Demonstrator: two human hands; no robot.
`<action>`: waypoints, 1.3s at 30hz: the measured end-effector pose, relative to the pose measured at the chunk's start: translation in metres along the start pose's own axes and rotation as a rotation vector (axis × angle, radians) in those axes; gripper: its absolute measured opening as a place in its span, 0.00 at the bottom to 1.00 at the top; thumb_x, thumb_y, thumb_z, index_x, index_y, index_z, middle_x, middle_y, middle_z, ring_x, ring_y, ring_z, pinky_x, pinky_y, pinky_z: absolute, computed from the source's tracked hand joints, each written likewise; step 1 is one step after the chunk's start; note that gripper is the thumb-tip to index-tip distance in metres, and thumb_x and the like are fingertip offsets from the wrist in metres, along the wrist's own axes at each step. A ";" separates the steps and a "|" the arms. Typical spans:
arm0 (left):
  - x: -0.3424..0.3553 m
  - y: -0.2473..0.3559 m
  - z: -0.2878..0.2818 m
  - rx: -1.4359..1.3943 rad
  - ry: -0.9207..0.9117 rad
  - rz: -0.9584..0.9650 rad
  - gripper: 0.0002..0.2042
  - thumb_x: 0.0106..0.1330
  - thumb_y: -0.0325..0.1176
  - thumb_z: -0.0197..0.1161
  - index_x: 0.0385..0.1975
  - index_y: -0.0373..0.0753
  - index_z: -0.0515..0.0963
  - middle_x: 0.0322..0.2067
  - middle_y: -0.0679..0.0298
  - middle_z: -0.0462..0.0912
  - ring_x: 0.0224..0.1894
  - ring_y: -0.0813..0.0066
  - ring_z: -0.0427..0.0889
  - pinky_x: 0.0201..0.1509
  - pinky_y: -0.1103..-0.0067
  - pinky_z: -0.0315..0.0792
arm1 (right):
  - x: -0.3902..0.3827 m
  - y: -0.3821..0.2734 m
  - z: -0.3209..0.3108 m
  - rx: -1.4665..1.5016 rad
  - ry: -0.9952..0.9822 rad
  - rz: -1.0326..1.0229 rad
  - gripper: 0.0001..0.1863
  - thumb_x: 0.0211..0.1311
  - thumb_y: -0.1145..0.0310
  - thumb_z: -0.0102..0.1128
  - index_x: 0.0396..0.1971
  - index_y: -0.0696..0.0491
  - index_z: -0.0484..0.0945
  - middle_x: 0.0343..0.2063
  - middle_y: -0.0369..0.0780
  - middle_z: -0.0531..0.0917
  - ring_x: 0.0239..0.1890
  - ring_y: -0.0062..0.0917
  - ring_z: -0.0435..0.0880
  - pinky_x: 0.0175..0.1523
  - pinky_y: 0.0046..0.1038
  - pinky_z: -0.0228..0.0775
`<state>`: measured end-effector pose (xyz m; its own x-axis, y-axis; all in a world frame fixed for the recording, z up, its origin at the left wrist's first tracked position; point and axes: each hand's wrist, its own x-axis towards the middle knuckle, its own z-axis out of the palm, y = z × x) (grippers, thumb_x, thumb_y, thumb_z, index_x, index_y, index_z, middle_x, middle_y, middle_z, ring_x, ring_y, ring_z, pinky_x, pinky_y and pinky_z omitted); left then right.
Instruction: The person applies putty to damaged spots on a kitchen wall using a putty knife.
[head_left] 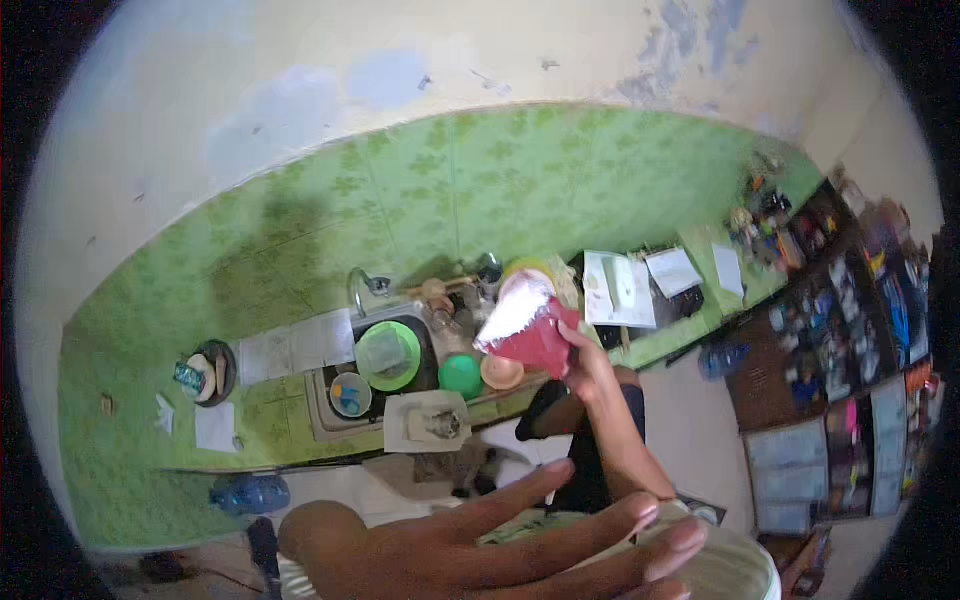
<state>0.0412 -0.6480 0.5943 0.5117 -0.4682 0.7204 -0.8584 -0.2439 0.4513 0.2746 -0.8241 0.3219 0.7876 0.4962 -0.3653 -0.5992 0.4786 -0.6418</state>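
Note:
My right hand [585, 360] is closed around a red, shiny silver-white packet [540, 330], raised in front of the counter. Glare washes out the packet's upper part, so I cannot make out its exact kind. My left hand [500, 545] looms large and close at the bottom, its fingers stretched out to the right, holding nothing. Behind and below the packet, a green bowl [460, 377] and an orange bowl [502, 373] stand by the sink. A light green basin [410, 372] sits in the sink with a clear container [383, 352] inside it.
A curved tap [358, 288] rises behind the sink [325, 425]. A white tray [400, 425] lies at its front edge. White sheets [618, 290] cover the stove area. Shelves [790, 400] full of goods stand right; a blue water bottle [250, 494] lies below the counter.

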 end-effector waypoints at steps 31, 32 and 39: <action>-0.198 0.084 -0.176 -0.153 0.213 -0.202 0.19 0.73 0.39 0.43 0.58 0.39 0.72 0.55 0.59 0.76 0.55 0.62 0.75 0.64 0.61 0.62 | 0.075 -0.108 0.077 -1.321 0.074 -0.703 0.32 0.43 0.51 0.78 0.46 0.55 0.82 0.39 0.45 0.86 0.44 0.31 0.84 0.52 0.31 0.73; -0.192 0.082 -0.169 -0.154 0.258 -0.205 0.19 0.73 0.39 0.43 0.57 0.39 0.72 0.55 0.58 0.76 0.55 0.62 0.75 0.63 0.61 0.62 | 0.095 -0.113 0.076 -1.342 -0.003 -0.799 0.33 0.41 0.56 0.79 0.48 0.56 0.80 0.39 0.45 0.85 0.43 0.30 0.84 0.53 0.31 0.74; -0.190 0.042 -0.155 -0.246 0.603 -0.122 0.18 0.72 0.39 0.44 0.56 0.37 0.72 0.53 0.56 0.77 0.55 0.60 0.73 0.61 0.58 0.63 | 0.180 -0.182 0.144 -1.526 -0.044 -1.172 0.25 0.50 0.77 0.70 0.51 0.51 0.80 0.36 0.42 0.86 0.33 0.33 0.86 0.41 0.33 0.78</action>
<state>-0.0864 -0.4375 0.5585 0.5966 0.1252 0.7927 -0.7963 -0.0304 0.6041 0.5048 -0.7178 0.4701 0.6250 0.4727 0.6212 0.7804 -0.3952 -0.4845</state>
